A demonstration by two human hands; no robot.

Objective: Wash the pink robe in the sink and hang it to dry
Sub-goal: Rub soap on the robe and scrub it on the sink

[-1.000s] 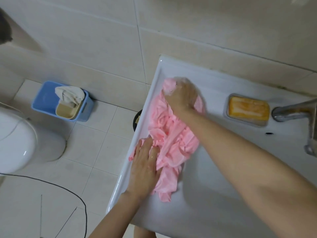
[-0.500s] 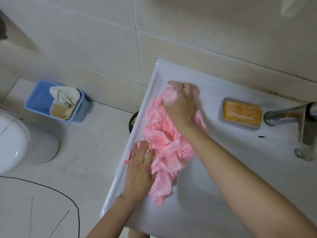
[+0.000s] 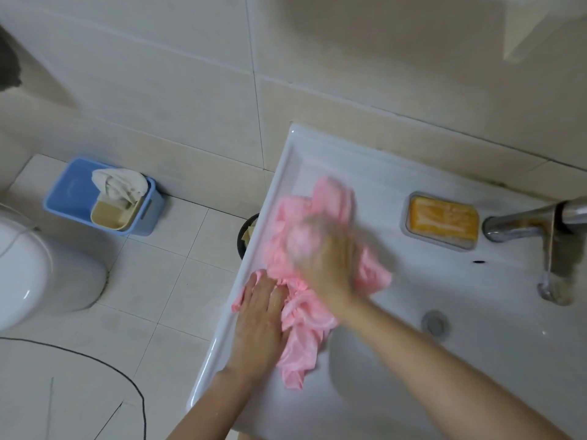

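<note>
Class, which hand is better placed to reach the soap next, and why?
Probably the right hand: it is nearer the soap, while the left hand lies flat, pinning the pink robe.

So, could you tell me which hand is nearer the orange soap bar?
Right. The right hand is on the pink robe beside the orange soap bar; the left hand presses the robe farther away.

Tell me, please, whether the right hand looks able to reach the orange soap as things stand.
Probably yes: the soap lies uncovered in its dish, and only bare sink ledge separates it from the right hand, busy on the pink robe.
</note>
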